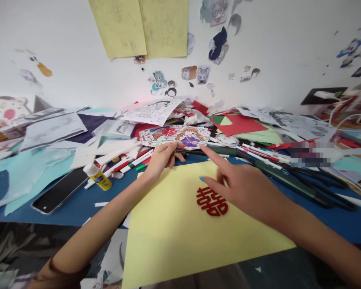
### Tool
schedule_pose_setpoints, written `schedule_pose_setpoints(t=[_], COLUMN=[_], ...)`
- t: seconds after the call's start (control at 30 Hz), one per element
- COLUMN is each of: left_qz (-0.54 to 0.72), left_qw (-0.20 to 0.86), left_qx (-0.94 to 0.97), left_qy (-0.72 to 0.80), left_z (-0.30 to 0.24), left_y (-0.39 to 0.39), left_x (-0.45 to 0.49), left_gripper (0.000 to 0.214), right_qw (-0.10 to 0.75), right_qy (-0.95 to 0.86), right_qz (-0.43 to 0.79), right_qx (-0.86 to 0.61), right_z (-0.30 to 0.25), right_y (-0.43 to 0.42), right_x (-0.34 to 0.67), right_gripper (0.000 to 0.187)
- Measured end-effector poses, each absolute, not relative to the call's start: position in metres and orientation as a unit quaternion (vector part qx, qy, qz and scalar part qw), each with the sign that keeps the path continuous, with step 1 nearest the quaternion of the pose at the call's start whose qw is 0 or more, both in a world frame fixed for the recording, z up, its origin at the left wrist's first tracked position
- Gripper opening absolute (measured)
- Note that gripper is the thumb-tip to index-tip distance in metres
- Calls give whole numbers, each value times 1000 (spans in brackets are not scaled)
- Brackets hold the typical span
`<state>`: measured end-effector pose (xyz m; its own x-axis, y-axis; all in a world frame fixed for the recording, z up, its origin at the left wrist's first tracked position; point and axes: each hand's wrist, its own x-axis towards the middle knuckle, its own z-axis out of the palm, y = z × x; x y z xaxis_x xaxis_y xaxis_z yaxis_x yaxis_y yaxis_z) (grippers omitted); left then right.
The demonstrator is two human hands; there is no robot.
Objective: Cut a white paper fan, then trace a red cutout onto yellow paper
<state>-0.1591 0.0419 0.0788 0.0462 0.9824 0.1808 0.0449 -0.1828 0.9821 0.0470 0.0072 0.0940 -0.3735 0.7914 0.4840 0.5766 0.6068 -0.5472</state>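
Observation:
A pale yellow paper sheet (pixel 174 241) lies in front of me on the blue table, with a red cut-out character (pixel 212 202) stuck near its middle. My left hand (pixel 162 157) reaches past the sheet's far edge, fingers curled round a dark marker beside a coloured drawing of a girl (pixel 176 136). My right hand (pixel 243 188) hovers over the sheet just right of the red cut-out, index finger stretched out toward the drawing, the other fingers loosely bent, holding nothing.
A phone (pixel 58 192) and a small glue bottle (pixel 98 176) lie at left. Markers (pixel 132 162), black scissors (pixel 307 182), tape (pixel 227 140), red and green papers (pixel 240 124) crowd the back. Stickers and yellow sheets (pixel 141 26) hang on the wall.

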Motion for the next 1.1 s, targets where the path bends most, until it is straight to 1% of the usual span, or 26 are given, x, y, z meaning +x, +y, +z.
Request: schedule_pose_setpoints(t=[0.03,0.07,0.1,0.13,0.2,0.23,0.3,0.37,0.43,0.5,0.57,0.63,0.73,0.8,0.87,1.0,1.1], left_qz=[524,523,520,512,479,450,363,258,185,158,155,174,216,235,246,249,270], left_qw=[449,451,456,463,462,445,375,267,149,53,-11,-42,-76,-108,-118,-96,-112], left_qx=[572,579,585,593,633,673,791,905,965,983,985,981,964,950,938,926,923], left_qy=[443,433,424,414,395,382,320,207,114,82,74,78,134,176,214,267,251], left_z=[78,78,78,78,78,78,76,72,66,59,54,52,51,51,50,50,52], left_y=[42,41,40,39,31,26,13,0,-7,-6,2,10,14,8,0,-13,-15], left_x=[-159,-158,-157,-156,-152,-150,-144,-136,-126,-118,-112,-110,-113,-114,-113,-110,-111], left_gripper=[40,41,44,49,60,61,51,42,44,42,37,36,37,35,31,31,21], right_qw=[316,289,296,305,340,360,398,419,422,422,429,438,443,445,457,466,459], right_qy=[-832,-832,-829,-826,-820,-815,-799,-787,-787,-785,-773,-760,-751,-752,-752,-720,-674], right_qz=[97,53,45,42,58,71,103,137,170,195,213,225,233,236,255,368,448], right_qx=[-445,-471,-473,-472,-456,-448,-439,-431,-417,-409,-416,-425,-430,-425,-402,-360,-366], right_z=[96,97,96,93,84,78,67,60,57,58,59,60,58,57,56,56,57], right_y=[23,40,57,71,90,95,97,94,92,92,93,95,95,93,92,86,83], right_x=[39,31,26,22,23,25,31,35,36,35,34,34,36,37,37,38,39], right_gripper=[40,33,21,17,11,13,21,28,28,27,28,29,30,31,32,41,46])
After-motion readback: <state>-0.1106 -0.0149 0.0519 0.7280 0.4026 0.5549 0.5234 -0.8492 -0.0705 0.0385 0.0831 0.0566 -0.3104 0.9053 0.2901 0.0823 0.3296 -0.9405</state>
